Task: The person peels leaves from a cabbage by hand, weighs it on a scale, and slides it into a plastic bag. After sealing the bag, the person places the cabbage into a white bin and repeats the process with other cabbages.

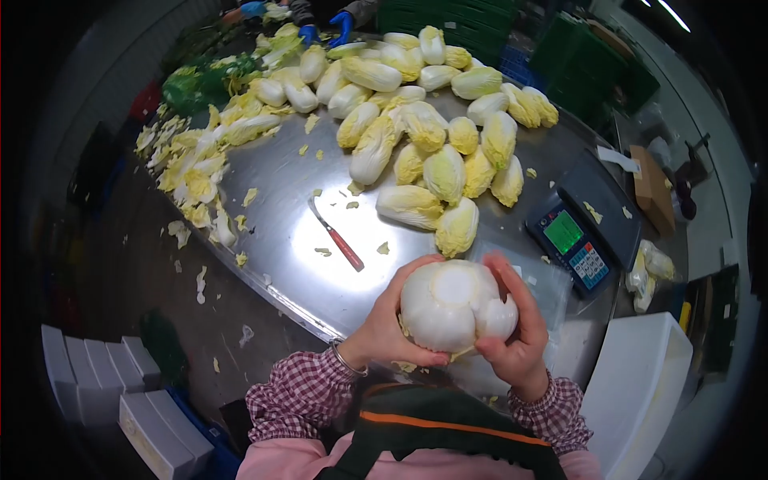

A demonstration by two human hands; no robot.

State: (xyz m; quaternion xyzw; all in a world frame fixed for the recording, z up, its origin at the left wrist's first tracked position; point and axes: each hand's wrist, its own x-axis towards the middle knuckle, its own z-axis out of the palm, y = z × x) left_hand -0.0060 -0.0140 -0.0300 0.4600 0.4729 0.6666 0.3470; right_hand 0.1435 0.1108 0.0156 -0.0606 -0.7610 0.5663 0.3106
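Observation:
Between my two hands is a napa cabbage point(438, 308), its pale cut base turned up toward me. My left hand point(384, 332) wraps its left side, thumb along the bottom. From the right, my right hand point(524, 340) grips it, with the thumb by a white outer leaf point(500, 318) that bulges away from the head. A knife point(344, 246) with a red handle and curved blade lies on the metal table point(272, 184), ahead and to the left of my hands. Just beyond the held head rests another napa cabbage point(457, 227).
Many trimmed cabbages point(424, 124) are heaped at the back, with loose leaves point(196, 176) along the left edge. A scale point(572, 244) with a green display stands at right, above a white foam box point(640, 392). Blue-gloved hands point(340, 28) of another person show at the far end.

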